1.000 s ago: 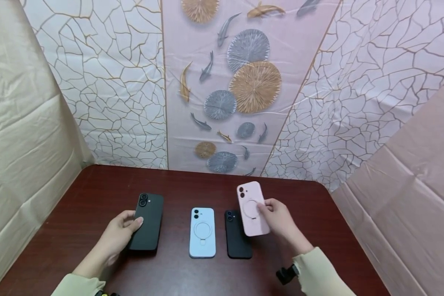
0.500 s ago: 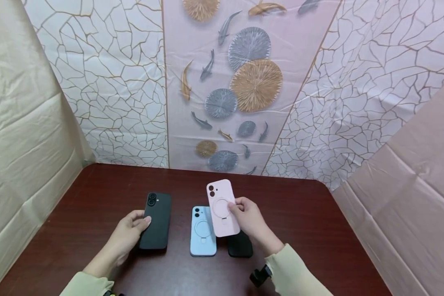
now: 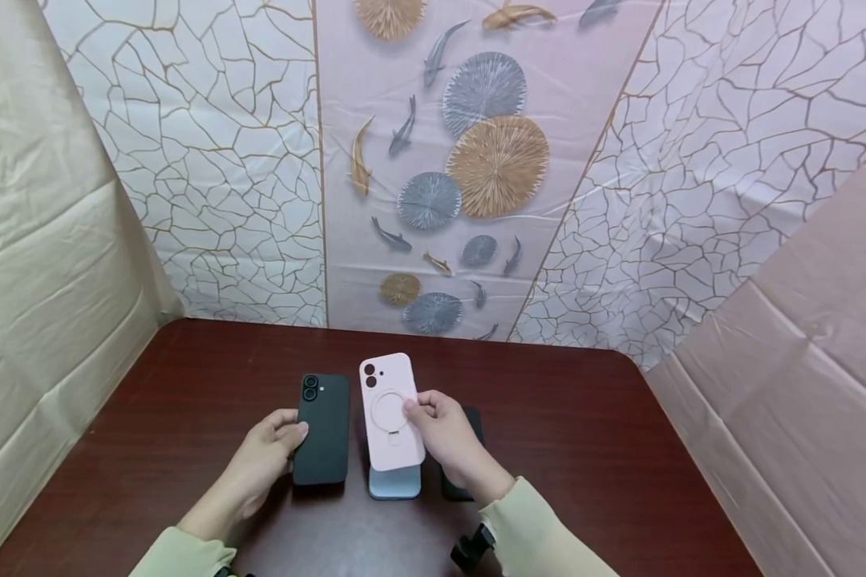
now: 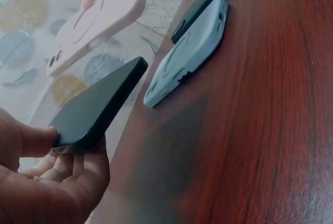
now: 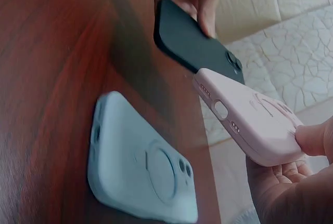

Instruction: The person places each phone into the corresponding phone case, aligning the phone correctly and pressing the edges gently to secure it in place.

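Observation:
My left hand (image 3: 260,457) grips a dark green-black phone (image 3: 322,433) by its left edge, thumb on the back. The phone is raised above the table, as its shadow in the left wrist view shows. My right hand (image 3: 447,433) pinches a pale pink phone case (image 3: 386,377) by its right edge. Through its port cutout (image 5: 221,109) light shows, so the case looks bare of a phone. It hovers over a light blue phone case (image 3: 394,483), hiding the upper part in the head view. A black phone or case (image 3: 455,489) lies partly behind my right hand.
The dark red wooden table (image 3: 584,449) has its far edge against a patterned cloth backdrop (image 3: 245,200). Cloth walls stand at left (image 3: 50,264) and right (image 3: 801,377). A small black device (image 3: 471,549) is strapped at my right wrist.
My right hand has carried the pink case leftward, from over the black item to over the light blue case. My left hand has brought the dark phone a little to the right.

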`<state>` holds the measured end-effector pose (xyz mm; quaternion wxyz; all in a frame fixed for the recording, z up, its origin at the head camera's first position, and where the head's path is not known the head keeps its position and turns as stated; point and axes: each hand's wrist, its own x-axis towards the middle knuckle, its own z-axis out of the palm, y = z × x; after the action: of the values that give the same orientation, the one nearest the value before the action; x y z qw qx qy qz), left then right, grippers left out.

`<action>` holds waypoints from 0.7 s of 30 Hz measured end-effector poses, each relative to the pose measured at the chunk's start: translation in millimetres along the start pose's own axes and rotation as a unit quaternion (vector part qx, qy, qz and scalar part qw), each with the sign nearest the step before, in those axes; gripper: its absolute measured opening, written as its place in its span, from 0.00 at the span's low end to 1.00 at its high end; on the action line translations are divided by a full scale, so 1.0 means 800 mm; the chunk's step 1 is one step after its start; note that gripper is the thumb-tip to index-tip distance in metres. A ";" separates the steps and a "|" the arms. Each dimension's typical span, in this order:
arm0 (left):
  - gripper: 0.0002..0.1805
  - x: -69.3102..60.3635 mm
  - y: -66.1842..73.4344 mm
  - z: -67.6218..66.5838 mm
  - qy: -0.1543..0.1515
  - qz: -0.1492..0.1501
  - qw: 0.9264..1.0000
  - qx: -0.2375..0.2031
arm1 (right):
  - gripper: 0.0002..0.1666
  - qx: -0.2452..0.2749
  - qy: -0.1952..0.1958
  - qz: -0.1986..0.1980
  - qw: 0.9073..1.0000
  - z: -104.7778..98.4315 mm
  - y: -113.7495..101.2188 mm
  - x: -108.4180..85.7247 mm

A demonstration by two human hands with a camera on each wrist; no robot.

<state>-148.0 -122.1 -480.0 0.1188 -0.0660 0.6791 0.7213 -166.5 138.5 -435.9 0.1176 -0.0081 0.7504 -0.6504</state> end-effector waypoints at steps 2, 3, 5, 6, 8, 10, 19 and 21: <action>0.16 0.000 -0.001 0.003 0.000 0.001 1.000 -0.005 | 0.18 0.006 -0.002 0.003 1.000 0.006 0.002 0.001; 0.16 0.000 -0.001 0.005 -0.001 0.001 1.000 -0.007 | 0.18 0.010 -0.002 0.003 1.000 0.008 0.004 0.001; 0.16 0.000 0.000 0.008 -0.004 0.000 1.000 -0.017 | 0.18 0.018 -0.005 0.006 1.000 0.013 0.006 0.001; 0.16 -0.001 0.000 0.009 -0.007 0.001 1.000 -0.023 | 0.18 0.021 -0.005 0.009 1.000 0.014 0.007 0.001; 0.16 -0.002 0.001 0.012 -0.012 0.004 0.999 -0.034 | 0.18 0.023 -0.007 0.012 1.000 0.016 0.008 0.001; 0.16 -0.003 0.002 0.014 -0.020 0.008 0.999 -0.045 | 0.18 0.024 -0.009 0.015 1.000 0.017 0.009 0.000; 0.16 -0.003 0.002 0.014 -0.029 0.006 0.998 -0.061 | 0.19 0.003 -0.010 0.040 0.999 0.021 0.017 0.001; 0.16 -0.003 0.001 0.013 -0.029 0.004 0.998 -0.060 | 0.18 0.002 -0.022 0.045 0.999 0.024 0.020 0.000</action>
<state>-145.2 -112.0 -478.2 0.1314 -0.0498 0.6313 0.7627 -160.8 122.3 -454.1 0.1630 0.0117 0.7460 -0.6456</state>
